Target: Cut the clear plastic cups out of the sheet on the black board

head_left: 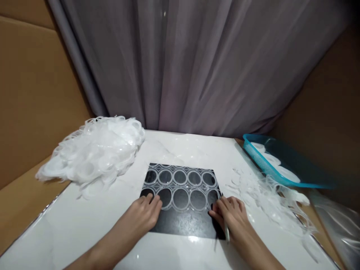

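A clear plastic sheet [180,183] with two rows of round rings lies on a black mat [182,225] in the middle of the white table. My left hand [143,215] rests flat on the sheet's near left corner, fingers on a ring. My right hand [232,217] presses the sheet's near right corner with its fingertips and holds a thin tool [226,232] that points toward me.
A big heap of clear plastic offcuts [95,150] sits at the back left. Loose plastic scraps [270,198] lie at the right. A blue tray [284,161] with white round pieces stands at the right edge. A grey curtain hangs behind, cardboard walls at both sides.
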`<action>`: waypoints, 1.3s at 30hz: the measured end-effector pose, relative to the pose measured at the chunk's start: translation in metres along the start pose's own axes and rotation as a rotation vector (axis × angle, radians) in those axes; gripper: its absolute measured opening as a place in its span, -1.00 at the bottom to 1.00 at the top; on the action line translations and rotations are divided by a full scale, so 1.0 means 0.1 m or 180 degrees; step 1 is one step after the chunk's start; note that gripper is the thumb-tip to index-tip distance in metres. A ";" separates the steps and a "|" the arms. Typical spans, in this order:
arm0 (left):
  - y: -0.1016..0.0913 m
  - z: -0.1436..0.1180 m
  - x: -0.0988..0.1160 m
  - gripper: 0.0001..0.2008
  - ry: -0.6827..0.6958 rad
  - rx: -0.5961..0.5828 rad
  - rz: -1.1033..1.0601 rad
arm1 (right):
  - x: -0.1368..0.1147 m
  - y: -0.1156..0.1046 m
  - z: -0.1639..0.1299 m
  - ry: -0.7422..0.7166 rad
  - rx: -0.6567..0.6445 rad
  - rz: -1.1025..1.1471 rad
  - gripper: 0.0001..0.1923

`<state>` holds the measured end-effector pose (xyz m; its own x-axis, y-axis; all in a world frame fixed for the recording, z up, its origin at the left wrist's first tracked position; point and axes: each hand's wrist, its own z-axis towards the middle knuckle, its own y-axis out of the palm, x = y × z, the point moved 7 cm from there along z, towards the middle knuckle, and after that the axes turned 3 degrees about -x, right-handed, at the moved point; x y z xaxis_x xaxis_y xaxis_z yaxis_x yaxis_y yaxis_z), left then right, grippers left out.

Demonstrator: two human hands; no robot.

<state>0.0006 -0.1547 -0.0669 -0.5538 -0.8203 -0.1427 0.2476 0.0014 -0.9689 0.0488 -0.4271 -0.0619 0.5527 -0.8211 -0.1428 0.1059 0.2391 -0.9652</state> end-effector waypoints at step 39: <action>-1.47 0.59 -1.29 -0.65 -0.0565 0.0094 -0.1493 | 0.12 -1.71 0.81 -0.0031 -0.0026 0.0659 -0.78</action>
<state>0.0828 -0.0827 0.1065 -0.4677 -0.8134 0.3458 0.0282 -0.4048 -0.9140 0.1045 -0.4362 0.1196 0.5698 -0.7498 -0.3364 -0.0176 0.3981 -0.9172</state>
